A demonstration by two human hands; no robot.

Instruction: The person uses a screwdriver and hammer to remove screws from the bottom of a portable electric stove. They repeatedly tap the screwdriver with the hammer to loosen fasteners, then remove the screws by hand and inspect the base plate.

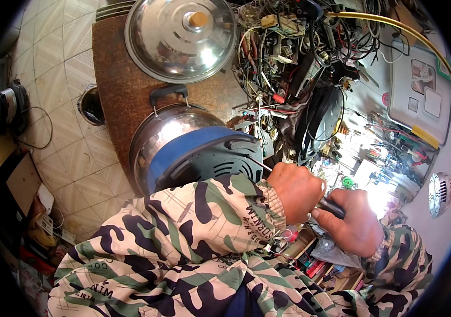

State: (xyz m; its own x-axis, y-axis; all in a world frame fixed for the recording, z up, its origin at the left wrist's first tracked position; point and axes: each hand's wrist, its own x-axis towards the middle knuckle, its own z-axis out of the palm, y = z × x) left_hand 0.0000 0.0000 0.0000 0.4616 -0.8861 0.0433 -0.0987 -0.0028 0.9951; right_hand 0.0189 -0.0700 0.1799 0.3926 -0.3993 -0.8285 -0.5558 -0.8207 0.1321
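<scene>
An electric pot [170, 127] with a shiny metal body lies tipped on the wooden table, its blue-rimmed, slotted dark base [199, 164] facing toward me. A long screwdriver [259, 164] runs past both my hands, its thin metal shaft reaching over the base. My left hand [296, 193] is closed around the screwdriver, apparently along its shaft. My right hand [354, 219] grips the dark handle just to the right. Where the screwdriver's tip meets the base is hard to make out. My left sleeve hides the lower part of the base.
A round metal lid [172, 42] with a yellowish knob lies on the wooden table [112, 68]. Tangled wires and tools [283, 58] crowd the back right. A lit lamp [442, 194] hangs at the right. An open drawer [310, 253] of small parts sits below my hands.
</scene>
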